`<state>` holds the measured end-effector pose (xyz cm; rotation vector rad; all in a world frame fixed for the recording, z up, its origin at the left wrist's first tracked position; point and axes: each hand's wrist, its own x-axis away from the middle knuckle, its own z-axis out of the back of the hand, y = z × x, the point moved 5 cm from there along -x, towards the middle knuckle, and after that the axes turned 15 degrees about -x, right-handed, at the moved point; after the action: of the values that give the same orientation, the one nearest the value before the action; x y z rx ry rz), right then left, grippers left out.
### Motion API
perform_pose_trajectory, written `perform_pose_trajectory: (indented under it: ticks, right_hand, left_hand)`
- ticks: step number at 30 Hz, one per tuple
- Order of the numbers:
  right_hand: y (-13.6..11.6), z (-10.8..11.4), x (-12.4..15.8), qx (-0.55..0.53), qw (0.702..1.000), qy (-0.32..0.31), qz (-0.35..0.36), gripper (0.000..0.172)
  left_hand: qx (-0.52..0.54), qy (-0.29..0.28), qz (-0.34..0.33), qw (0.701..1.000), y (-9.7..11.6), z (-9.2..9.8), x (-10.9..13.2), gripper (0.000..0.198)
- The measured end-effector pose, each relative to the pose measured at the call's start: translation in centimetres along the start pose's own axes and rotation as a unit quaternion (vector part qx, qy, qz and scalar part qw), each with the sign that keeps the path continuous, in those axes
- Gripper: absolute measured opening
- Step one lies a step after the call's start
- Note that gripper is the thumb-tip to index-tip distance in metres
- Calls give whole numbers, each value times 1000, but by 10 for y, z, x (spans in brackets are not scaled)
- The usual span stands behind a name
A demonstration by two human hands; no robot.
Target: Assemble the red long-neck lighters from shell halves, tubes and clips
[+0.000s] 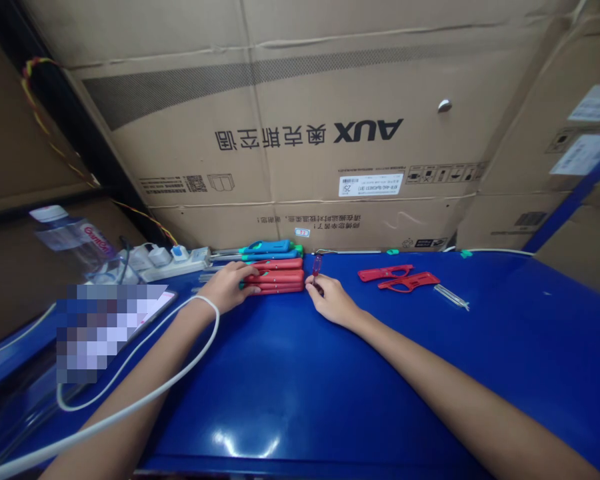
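My left hand (229, 285) rests on the left end of a stack of red plastic tool bodies (279, 276), its fingers curled around them. Behind that stack lie blue and teal tool bodies (270, 249). My right hand (331, 298) sits just right of the stack, pinched on a small screwdriver (317, 263) with a red and blue handle that stands upright. Two separate red plastic shells (399, 277) lie further right on the blue table (300, 373).
A thin metal rod (451, 297) lies by the red shells. A white power strip (167, 260), a water bottle (73, 239) and a phone are at the left. A white cable (145, 393) crosses my left arm. Large cardboard boxes (300, 133) wall the far edge.
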<state>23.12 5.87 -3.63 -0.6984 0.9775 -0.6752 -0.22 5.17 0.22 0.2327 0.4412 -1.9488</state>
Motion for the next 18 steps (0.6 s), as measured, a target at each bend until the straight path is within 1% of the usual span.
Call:
perform_pose_trajectory:
  ticks: [10, 18]
  right_hand:
    - [1, 0, 0, 0, 1000, 1, -2, 15]
    - [1, 1, 0, 3, 1000, -1, -3, 16]
  left_hand:
    - [3, 9, -3, 1000, 7, -3, -1, 23]
    - [1, 15, -6, 1000, 7, 2, -1, 27]
